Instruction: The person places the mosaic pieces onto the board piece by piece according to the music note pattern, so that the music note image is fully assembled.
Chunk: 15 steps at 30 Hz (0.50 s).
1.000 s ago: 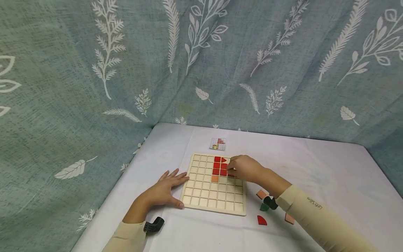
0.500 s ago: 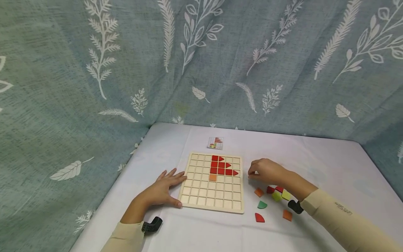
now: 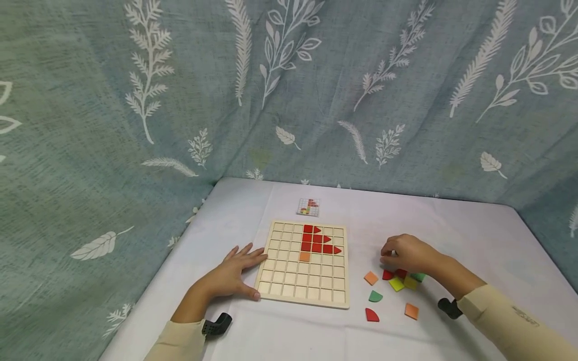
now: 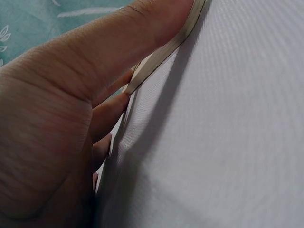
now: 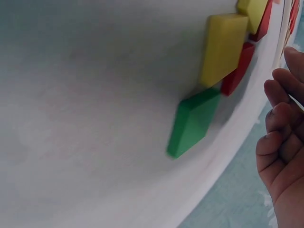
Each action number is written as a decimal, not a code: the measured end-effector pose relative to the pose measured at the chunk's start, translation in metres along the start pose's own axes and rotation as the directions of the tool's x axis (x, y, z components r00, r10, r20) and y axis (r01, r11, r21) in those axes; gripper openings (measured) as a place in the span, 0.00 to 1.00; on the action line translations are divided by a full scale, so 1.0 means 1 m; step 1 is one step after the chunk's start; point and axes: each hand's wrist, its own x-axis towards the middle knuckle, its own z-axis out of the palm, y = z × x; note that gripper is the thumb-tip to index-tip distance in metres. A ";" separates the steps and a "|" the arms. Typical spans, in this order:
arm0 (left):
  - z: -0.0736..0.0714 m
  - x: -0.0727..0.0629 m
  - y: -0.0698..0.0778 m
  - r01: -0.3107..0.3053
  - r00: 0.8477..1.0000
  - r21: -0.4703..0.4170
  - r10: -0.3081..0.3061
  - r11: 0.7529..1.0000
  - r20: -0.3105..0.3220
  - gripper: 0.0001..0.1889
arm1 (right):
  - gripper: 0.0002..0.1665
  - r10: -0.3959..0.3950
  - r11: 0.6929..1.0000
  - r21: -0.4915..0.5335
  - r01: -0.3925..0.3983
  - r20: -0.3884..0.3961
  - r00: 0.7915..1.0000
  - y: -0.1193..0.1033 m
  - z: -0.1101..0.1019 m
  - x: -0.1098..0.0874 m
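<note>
- Step in hand, my read: fetching a piece for the board; red tiles and one orange square sit in its grid, pattern card just beyond.
- Next move probably calls for pinching one tile from the loose cluster, e.g. yellow tile or green tile.
- Right hand: at the cluster's far side, fingers loosely curled, no tile visible in them.
- Left hand: fingers spread, touching board's left edge; likely steadying.
</note>
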 end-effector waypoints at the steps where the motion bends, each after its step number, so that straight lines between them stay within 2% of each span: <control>1: 0.000 0.000 0.001 -0.001 1.000 -0.006 0.001 1.000 0.001 0.60 | 0.08 0.005 1.000 0.004 -0.005 0.002 1.000 0.002 0.000 -0.002; 10: -0.001 0.000 0.004 -0.010 1.000 -0.018 0.010 1.000 0.007 0.60 | 0.07 -0.006 1.000 -0.008 0.006 -0.012 1.000 0.017 -0.001 -0.024; 15: -0.001 0.000 0.005 0.001 1.000 -0.022 -0.001 1.000 0.002 0.60 | 0.08 0.043 0.999 -0.003 -0.043 0.002 0.999 0.021 -0.001 -0.038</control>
